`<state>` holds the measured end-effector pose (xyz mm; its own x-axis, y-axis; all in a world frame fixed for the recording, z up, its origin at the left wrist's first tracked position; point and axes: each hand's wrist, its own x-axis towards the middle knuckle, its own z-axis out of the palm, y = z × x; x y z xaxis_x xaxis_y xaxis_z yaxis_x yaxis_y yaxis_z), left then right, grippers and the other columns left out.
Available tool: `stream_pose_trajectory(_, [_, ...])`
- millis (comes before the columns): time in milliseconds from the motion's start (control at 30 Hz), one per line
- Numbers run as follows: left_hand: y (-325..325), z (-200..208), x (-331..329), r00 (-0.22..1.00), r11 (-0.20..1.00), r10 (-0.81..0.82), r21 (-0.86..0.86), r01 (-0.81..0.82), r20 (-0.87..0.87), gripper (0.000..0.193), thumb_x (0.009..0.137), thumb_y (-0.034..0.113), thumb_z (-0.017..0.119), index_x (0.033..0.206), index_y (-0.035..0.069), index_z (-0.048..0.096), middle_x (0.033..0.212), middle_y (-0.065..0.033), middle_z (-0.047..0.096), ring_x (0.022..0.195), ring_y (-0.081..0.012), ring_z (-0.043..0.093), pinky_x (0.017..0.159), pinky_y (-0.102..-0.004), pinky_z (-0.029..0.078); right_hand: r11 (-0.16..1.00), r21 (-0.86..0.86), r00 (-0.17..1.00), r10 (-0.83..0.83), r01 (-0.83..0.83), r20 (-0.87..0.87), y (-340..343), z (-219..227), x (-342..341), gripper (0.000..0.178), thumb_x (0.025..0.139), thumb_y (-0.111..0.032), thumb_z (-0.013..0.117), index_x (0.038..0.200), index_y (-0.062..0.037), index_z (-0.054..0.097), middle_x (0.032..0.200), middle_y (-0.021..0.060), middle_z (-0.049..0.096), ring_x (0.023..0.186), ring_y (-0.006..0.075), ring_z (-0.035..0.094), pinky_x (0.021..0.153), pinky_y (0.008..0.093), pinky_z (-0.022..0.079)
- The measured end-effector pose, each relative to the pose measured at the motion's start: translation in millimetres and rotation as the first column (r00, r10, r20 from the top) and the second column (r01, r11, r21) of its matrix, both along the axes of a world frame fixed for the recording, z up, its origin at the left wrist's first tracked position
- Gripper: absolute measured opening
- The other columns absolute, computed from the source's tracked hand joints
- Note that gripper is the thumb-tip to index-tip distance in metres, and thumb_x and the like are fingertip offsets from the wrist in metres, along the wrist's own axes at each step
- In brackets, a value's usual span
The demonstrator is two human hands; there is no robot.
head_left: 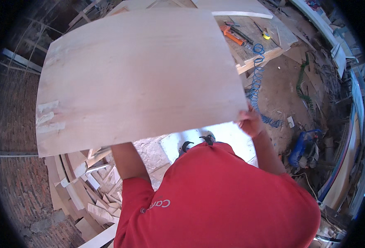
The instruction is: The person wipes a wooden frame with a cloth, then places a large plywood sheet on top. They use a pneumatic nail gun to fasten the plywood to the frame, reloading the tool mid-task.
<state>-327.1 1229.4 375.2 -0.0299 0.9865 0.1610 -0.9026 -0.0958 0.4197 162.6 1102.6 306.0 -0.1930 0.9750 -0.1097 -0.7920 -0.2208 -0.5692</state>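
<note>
A large, pale plywood sheet (141, 78) spans most of the head view, raised in front of me and slightly tilted. Its near right corner is in my right hand (252, 122), with the fingers closed on the edge. My left forearm (129, 160) goes under the sheet's near edge, so the hand and its fingers are hidden beneath the wood. Whitish smears mark the sheet's left side.
Behind the sheet, a wooden workbench (287, 39) bears an orange tool (233, 36) and a yellow tape measure (266, 35). A blue coiled hose (255, 80) hangs off it. Wood offcuts (102, 188) lie at lower left; a blue machine (301, 146) stands on the right.
</note>
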Motion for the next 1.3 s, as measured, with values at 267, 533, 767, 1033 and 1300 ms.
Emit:
stream_pose_trajectory(267, [-60.5, -5.5, -158.3, 0.998, 0.983, -0.007, 0.183, -0.003, 0.057, 0.079, 0.095, 0.053, 0.059, 0.151, 0.000, 0.041, 0.143, -0.0201, 0.056, 0.131, -0.0385, 0.055, 0.115, -0.0571, 0.039, 0.970, 0.224, 0.965, -0.143, 0.092, 0.220, 86.3, 49.7, 76.0, 0.049, 0.094, -0.012, 0.064, 0.140, 0.0013, 0.051, 0.129, 0.0126, 0.065, 0.113, 0.0209, 0.067, 0.090, 0.0327, 0.057])
stream_pose_trajectory(533, [-101.7, -98.8, -217.3, 0.810, 0.927, 0.075, -0.259, -0.271, -0.582, 0.074, 0.090, 0.034, 0.071, 0.149, -0.001, 0.043, 0.141, -0.0180, 0.058, 0.127, -0.0342, 0.058, 0.111, -0.0481, 0.046, 0.986, 0.166, 0.951, -0.046, -0.006, 0.305, 194.4, 63.0, 107.8, 0.052, 0.096, -0.011, 0.065, 0.142, 0.0064, 0.048, 0.130, 0.0133, 0.065, 0.118, 0.0196, 0.066, 0.099, 0.0322, 0.054])
stream_pose_trajectory(767, [-4.0, -54.1, -197.4, 0.557, 0.736, -0.370, -0.600, -0.313, -0.744, 0.081, 0.083, 0.033, 0.077, 0.150, 0.002, 0.044, 0.147, -0.0144, 0.054, 0.127, -0.0288, 0.059, 0.107, -0.0452, 0.047, 0.974, 0.124, 0.851, 0.100, -0.189, 0.515, 310.9, 37.7, 121.6, 0.060, 0.096, -0.013, 0.068, 0.148, 0.0030, 0.044, 0.136, 0.0129, 0.062, 0.121, 0.0211, 0.063, 0.102, 0.0382, 0.052])
stream_pose_trajectory(1033, [54.4, -98.1, -123.1, 0.182, 0.395, 0.023, -0.159, -0.905, -0.983, 0.055, 0.085, 0.031, 0.080, 0.126, -0.002, 0.066, 0.120, -0.0105, 0.066, 0.109, -0.0242, 0.064, 0.096, -0.0376, 0.052, 0.977, -0.095, 0.301, 0.151, -0.191, 0.941, 389.2, -32.9, 130.9, 0.042, 0.085, -0.022, 0.082, 0.123, -0.0078, 0.071, 0.106, 0.0048, 0.069, 0.094, 0.0143, 0.065, 0.079, 0.0352, 0.054])
stream_pose_trajectory(1300, [49.2, -179.7, -98.9, 0.062, 0.213, -0.223, -0.110, -0.971, -0.973, 0.047, 0.076, 0.041, 0.089, 0.074, -0.002, 0.071, 0.077, -0.0072, 0.070, 0.066, -0.0170, 0.058, 0.066, -0.0382, 0.051, 0.996, -0.047, -0.018, 0.046, -0.077, 0.999, 376.6, -122.3, 160.0, 0.026, 0.089, -0.007, 0.072, 0.114, -0.0011, 0.076, 0.096, 0.0069, 0.077, 0.086, 0.0128, 0.069, 0.077, 0.0306, 0.054])
